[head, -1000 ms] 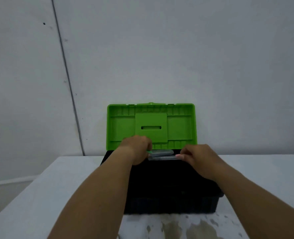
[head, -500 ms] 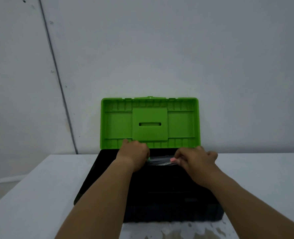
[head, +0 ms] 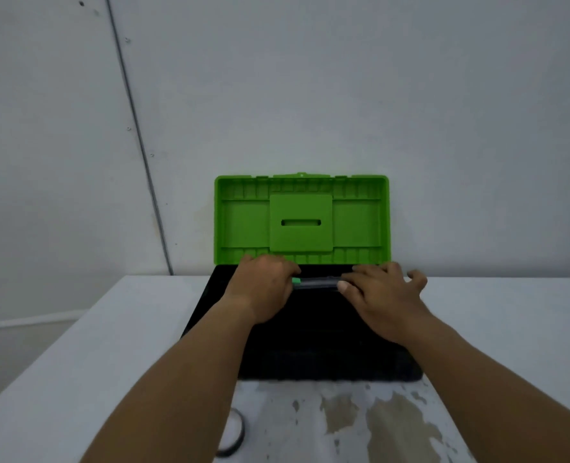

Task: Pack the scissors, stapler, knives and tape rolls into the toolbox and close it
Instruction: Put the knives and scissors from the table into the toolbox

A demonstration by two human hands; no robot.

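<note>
A black toolbox (head: 327, 362) stands on the white table, its bright green lid (head: 302, 218) upright against the wall. Both my hands are over the box's back part. My left hand (head: 263, 289) is curled around one end of a slim grey knife (head: 317, 283) with a green tip. My right hand (head: 382, 295) holds the other end with thumb and fingers, its outer fingers spread. The knife lies level, just below the lid's lower edge. The box's dark inside hides whatever lies in it.
A tape roll (head: 231, 436) with a dark rim lies on the table near the front, partly behind my left forearm. The white table (head: 109, 345) has worn, stained patches in front of the box. A grey wall rises right behind the lid.
Both hands have lowered the knife a little into the back of the box. The view has come closer and tipped down, bringing the tape roll into sight.
</note>
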